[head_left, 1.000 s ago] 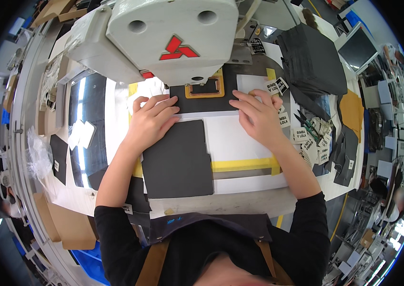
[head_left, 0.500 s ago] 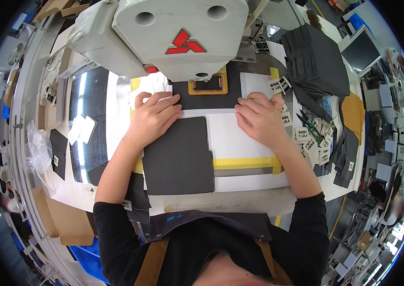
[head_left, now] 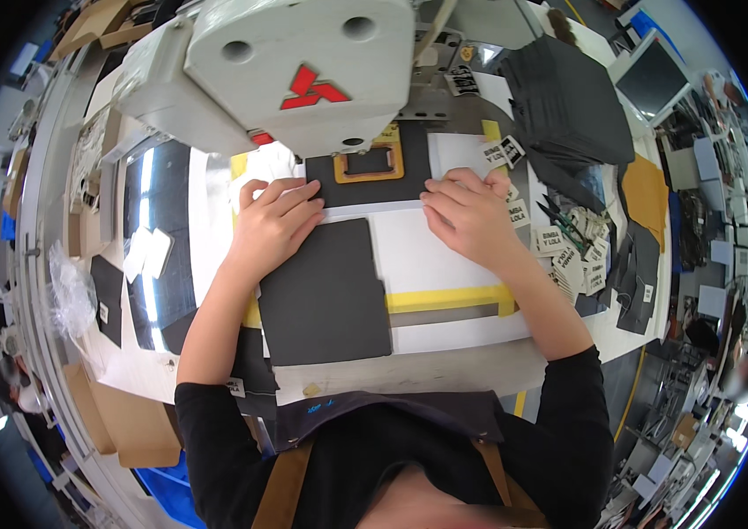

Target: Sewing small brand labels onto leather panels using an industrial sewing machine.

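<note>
A dark grey flat panel (head_left: 325,185) lies under the head of a large white sewing machine (head_left: 303,84). A small yellow-orange clamp frame (head_left: 399,167) sits on the panel around a dark opening. My left hand (head_left: 279,219) rests with its fingertips at the panel's left edge, fingers bent and apart from the thumb. My right hand (head_left: 471,216) lies in the same way at the right edge. Both hands press from above, and neither visibly grips anything. Nearer me, a second dark grey panel (head_left: 325,295) lies on a white sheet (head_left: 436,256), partly beside my left wrist.
Yellow tape (head_left: 445,301) crosses the white sheet. At right are a stack of dark panels (head_left: 568,106), loose printed labels (head_left: 572,264) and dark-handled snips (head_left: 564,220). White pieces (head_left: 159,253) lie at left, and a cardboard box (head_left: 131,419) stands below the table's left edge.
The view has shifted and tilted slightly, so the machine appears farther left. Both hands stay at the edges of the panel under the machine head.
</note>
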Tool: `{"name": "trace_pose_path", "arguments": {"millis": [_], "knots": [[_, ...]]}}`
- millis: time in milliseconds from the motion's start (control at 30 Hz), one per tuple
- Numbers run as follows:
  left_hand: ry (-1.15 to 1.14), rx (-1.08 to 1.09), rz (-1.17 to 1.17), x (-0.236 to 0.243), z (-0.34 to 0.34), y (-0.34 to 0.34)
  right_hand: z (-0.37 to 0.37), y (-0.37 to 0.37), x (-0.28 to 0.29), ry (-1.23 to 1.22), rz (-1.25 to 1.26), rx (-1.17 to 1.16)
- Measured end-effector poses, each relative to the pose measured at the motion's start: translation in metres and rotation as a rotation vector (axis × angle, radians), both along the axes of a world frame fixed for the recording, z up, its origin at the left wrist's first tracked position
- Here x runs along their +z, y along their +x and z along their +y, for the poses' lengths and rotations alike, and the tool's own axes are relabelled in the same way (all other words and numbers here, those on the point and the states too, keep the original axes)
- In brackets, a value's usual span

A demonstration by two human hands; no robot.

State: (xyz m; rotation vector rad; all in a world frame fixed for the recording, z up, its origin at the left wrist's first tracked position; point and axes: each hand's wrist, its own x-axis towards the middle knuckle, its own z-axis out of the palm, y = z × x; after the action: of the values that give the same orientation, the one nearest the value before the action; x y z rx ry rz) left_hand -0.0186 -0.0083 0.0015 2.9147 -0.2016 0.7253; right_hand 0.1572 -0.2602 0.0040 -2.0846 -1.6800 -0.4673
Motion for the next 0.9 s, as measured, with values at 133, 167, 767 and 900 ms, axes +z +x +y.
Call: {"name": "trace_pose_path", "arguments": {"millis": [133, 167, 767, 900], "knots": [[-0.016, 0.013, 0.010, -0.001, -0.001, -0.002, -0.007, 0.009, 0.009, 0.006, 0.110, -0.013], [-0.017, 0.017, 0.017, -0.001, -0.001, -0.002, -0.010, 0.017, 0.014, 0.038, 0.111, -0.100], [0.032, -0.043, 0.075, 0.011, -0.002, 0.002, -0.060, 0.036, 0.027, -0.281, 0.094, -0.286], [0.076, -0.063, 0.079, 0.016, 0.000, 0.001, -0.053, 0.030, 0.022, -0.314, -0.068, -0.300]]}}
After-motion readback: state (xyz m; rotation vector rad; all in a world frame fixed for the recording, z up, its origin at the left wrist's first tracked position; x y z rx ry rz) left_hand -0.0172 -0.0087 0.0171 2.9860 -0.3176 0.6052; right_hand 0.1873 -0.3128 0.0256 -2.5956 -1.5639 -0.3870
